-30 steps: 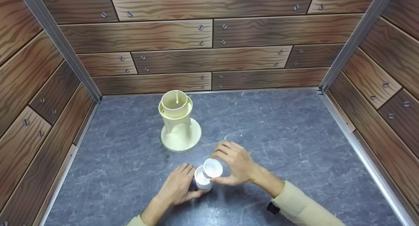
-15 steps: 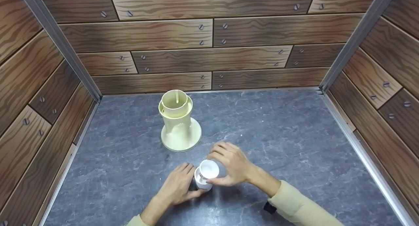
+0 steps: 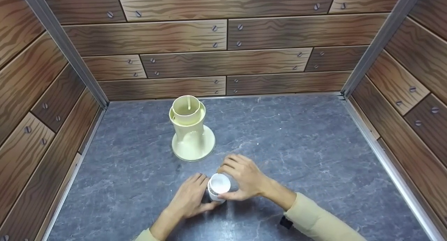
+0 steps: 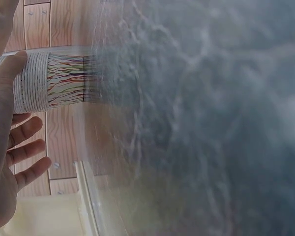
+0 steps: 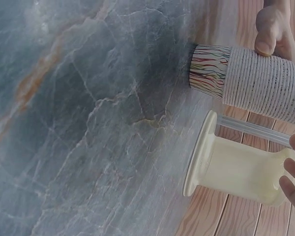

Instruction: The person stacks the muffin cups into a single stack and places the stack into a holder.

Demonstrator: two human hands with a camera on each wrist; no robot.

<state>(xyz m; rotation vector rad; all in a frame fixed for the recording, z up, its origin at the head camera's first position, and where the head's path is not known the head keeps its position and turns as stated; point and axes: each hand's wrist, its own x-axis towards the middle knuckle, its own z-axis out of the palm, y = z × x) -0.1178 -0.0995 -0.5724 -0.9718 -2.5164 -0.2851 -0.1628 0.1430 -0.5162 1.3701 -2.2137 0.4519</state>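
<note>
A tall nested stack of white paper cups stands between the two hands, its lowest cup on the tabletop; thin coloured lines mark the bottom cup in the left wrist view. On the stack's left side my left hand grips it, thumb at the near side and fingers at the far side. My right hand holds the top cups, with its thumb on the near rim. In the right wrist view, above the stacked rims the top is out of frame. Some fingertips are hidden.
A cream cup holder, with a round base and a ring inside its top, stands behind and left of the stack. Wood-patterned walls enclose the dark marbled tabletop at the back and both sides.
My right hand has moved left and slightly nearer with the top cups, which now sit over the lower ones instead of offset to the right. My left hand has stayed put.
</note>
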